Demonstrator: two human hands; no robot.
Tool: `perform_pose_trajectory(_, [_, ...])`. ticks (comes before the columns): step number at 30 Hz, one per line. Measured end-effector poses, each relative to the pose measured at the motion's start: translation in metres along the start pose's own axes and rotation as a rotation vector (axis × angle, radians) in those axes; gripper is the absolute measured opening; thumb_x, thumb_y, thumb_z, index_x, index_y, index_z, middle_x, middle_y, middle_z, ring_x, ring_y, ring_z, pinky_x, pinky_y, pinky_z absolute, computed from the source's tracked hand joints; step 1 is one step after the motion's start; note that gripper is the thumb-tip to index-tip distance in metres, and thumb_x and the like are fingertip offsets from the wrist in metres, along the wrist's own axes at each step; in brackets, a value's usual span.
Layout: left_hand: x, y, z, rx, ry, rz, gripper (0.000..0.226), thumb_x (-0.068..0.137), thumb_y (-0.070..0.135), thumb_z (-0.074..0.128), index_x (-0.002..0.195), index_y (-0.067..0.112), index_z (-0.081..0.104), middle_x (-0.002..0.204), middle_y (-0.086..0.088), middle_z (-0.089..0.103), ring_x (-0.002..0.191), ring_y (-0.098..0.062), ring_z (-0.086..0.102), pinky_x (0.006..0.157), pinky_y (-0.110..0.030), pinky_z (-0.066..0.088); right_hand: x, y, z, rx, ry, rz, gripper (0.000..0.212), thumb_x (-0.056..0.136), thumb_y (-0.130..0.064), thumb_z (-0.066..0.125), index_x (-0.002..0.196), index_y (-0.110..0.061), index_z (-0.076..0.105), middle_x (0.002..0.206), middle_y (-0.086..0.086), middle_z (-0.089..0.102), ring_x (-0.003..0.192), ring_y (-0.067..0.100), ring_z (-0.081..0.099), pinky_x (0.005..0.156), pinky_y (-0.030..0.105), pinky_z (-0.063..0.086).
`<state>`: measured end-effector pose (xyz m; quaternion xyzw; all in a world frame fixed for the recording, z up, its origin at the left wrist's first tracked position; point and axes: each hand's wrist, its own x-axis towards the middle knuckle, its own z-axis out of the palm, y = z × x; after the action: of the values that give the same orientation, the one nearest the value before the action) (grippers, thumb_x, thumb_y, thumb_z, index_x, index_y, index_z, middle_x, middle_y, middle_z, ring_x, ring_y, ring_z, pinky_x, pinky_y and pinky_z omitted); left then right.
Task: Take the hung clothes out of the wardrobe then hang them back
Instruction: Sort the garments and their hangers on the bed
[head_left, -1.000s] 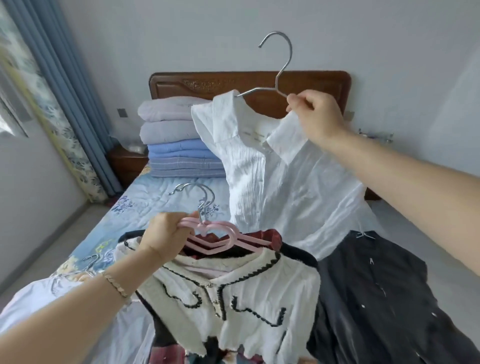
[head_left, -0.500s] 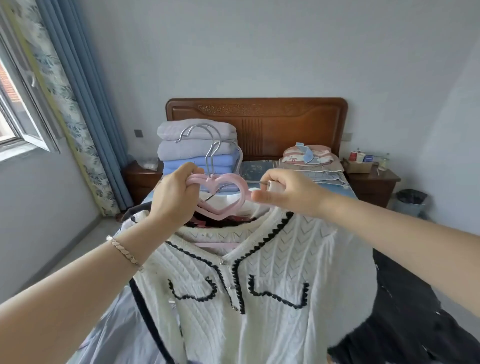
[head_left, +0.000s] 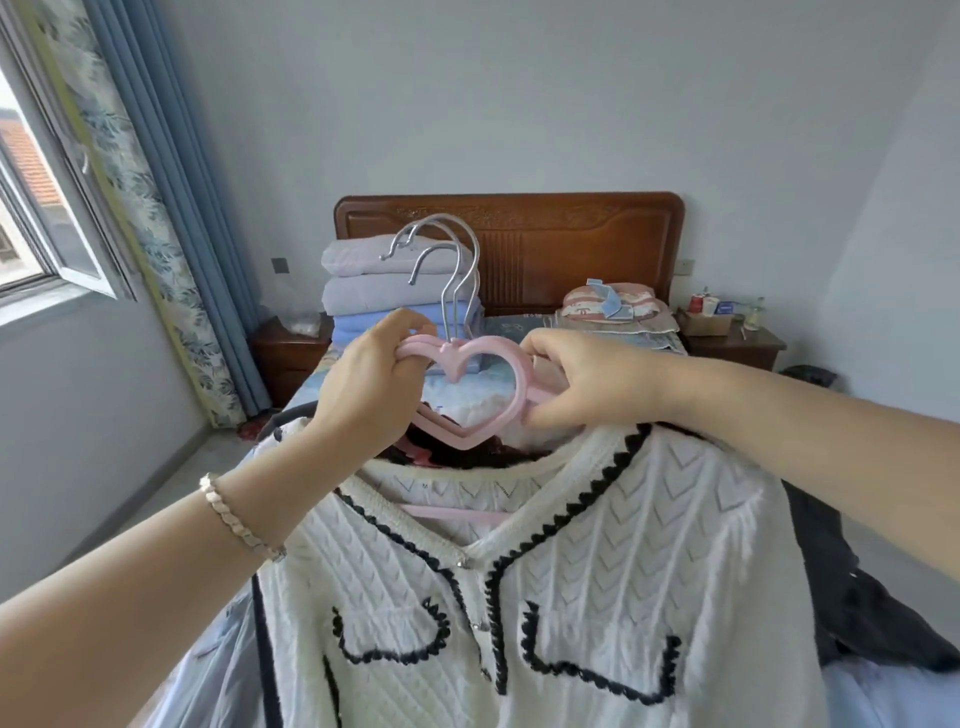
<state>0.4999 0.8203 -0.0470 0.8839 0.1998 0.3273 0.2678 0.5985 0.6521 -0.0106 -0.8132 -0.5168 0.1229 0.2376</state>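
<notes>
We hold a bunch of pink heart-shaped hangers (head_left: 514, 364) w/ both hands. L hand (head_left: 374, 384) curls its fingers round one lobe of the heart; R hand (head_left: 582, 379) pinches the opposite lobe. Steel hooks (head_left: 474, 270) stand stacked just above the grip, prob. bunched so all go on the rail together. White knit cardigan (head_left: 597, 571) hangs directly below the grip, front-most, w/ darker garments behind it. Wardrobe not in view.

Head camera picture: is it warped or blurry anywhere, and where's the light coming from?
Head view: wide-angle warp tilts the curtain and window at the left edge; soft daylight comes from that window, with no glare; the hangers and cardigan look sharp.
</notes>
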Motion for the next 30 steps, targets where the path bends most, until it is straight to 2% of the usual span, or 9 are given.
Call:
perform_pose_trajectory(4, [-0.005, 0.0, -0.003, -0.098, -0.14, -0.034, 0.039, 0.088, 0.007, 0.042, 0.058, 0.026, 0.058, 0.042, 0.01, 0.049, 0.035, -0.006, 0.033, 0.047, -0.025, 0.022, -0.008, -0.003, 0.008, -0.046, 0.004, 0.07, 0.016, 0.086, -0.024, 0.058, 0.099, -0.019, 0.05, 0.087, -0.009, 0.054, 0.082, 0.009, 0.052, 0.073, 0.023, 0.04])
perform_pose_trajectory(8, [-0.015, 0.005, -0.012, -0.28, -0.399, 0.021, 0.042, 0.094, 0.004, 0.044, 0.055, 0.015, 0.054, 0.059, -0.001, 0.052, 0.044, -0.001, 0.04, 0.054, -0.016, 0.033, -0.023, 0.001, 0.016, 0.076, -0.028, 0.084, 0.026, 0.086, -0.028, 0.061, 0.11, -0.017, 0.059, 0.114, -0.004, 0.064, 0.109, 0.011, 0.059, 0.1, 0.029, 0.044])
perform_pose_trajectory(10, [-0.018, 0.006, -0.015, -0.338, -0.553, 0.019, 0.035, 0.094, 0.014, 0.047, 0.061, 0.007, 0.054, 0.055, 0.006, 0.054, 0.047, 0.0, 0.045, 0.056, -0.011, 0.036, -0.032, 0.002, 0.019, 0.141, -0.056, 0.088, 0.026, 0.087, -0.023, 0.062, 0.112, -0.017, 0.062, 0.114, -0.005, 0.066, 0.102, 0.004, 0.06, 0.094, 0.02, 0.043])
perform_pose_trajectory(12, [-0.018, 0.004, -0.011, -0.277, -0.647, 0.018, 0.032, 0.086, 0.031, 0.049, 0.068, 0.005, 0.057, 0.062, 0.003, 0.055, 0.058, -0.007, 0.047, 0.062, -0.016, 0.035, -0.036, 0.007, 0.019, 0.157, -0.036, 0.116, 0.025, 0.085, -0.02, 0.064, 0.11, -0.014, 0.062, 0.11, 0.004, 0.068, 0.098, 0.013, 0.063, 0.091, 0.026, 0.046])
perform_pose_trajectory(14, [-0.02, 0.001, 0.0, -0.192, -0.664, 0.026, 0.028, 0.088, 0.025, 0.06, 0.074, 0.001, 0.058, 0.067, -0.004, 0.05, 0.06, -0.01, 0.042, 0.058, -0.013, 0.032, -0.04, 0.013, 0.021, 0.167, -0.041, 0.153, 0.027, 0.084, -0.017, 0.065, 0.109, -0.01, 0.061, 0.094, 0.008, 0.069, 0.084, 0.024, 0.063, 0.079, 0.032, 0.049])
perform_pose_trajectory(18, [-0.031, 0.001, 0.031, -0.084, -0.811, 0.032, 0.031, 0.083, 0.023, 0.069, 0.068, 0.004, 0.05, 0.065, -0.008, 0.037, 0.057, -0.013, 0.033, 0.055, -0.016, 0.026, -0.055, 0.034, 0.032, 0.318, -0.17, 0.285, 0.026, 0.085, -0.01, 0.064, 0.11, -0.008, 0.058, 0.073, -0.007, 0.055, 0.052, -0.003, 0.05, 0.052, 0.007, 0.039])
perform_pose_trajectory(23, [-0.025, 0.012, 0.064, -0.106, -1.051, -0.052, 0.033, 0.065, 0.046, 0.067, 0.044, 0.022, 0.058, 0.051, 0.004, 0.048, 0.055, -0.011, 0.042, 0.065, -0.027, 0.029, -0.073, 0.064, 0.036, 0.455, -0.22, 0.359, 0.024, 0.085, -0.002, 0.061, 0.109, -0.008, 0.059, 0.103, 0.004, 0.066, 0.093, 0.015, 0.064, 0.088, 0.025, 0.05])
perform_pose_trajectory(26, [-0.014, 0.031, 0.088, -0.095, -0.982, -0.042, 0.035, 0.076, 0.04, 0.073, 0.05, 0.019, 0.064, 0.056, -0.006, 0.051, 0.055, -0.015, 0.043, 0.065, -0.028, 0.031, -0.078, 0.091, 0.026, 0.487, -0.164, 0.355, 0.023, 0.084, 0.0, 0.06, 0.097, -0.018, 0.061, 0.094, -0.005, 0.065, 0.085, 0.008, 0.062, 0.08, 0.017, 0.05])
perform_pose_trajectory(30, [-0.023, 0.044, 0.152, 0.066, -0.71, -0.014, 0.036, 0.089, 0.032, 0.06, 0.061, 0.011, 0.067, 0.048, -0.003, 0.051, 0.038, -0.011, 0.039, 0.041, -0.022, 0.028, -0.082, 0.153, 0.038, 0.366, -0.065, 0.4, 0.027, 0.08, -0.001, 0.063, 0.105, -0.013, 0.061, 0.072, -0.01, 0.054, 0.057, -0.005, 0.05, 0.056, 0.01, 0.039])
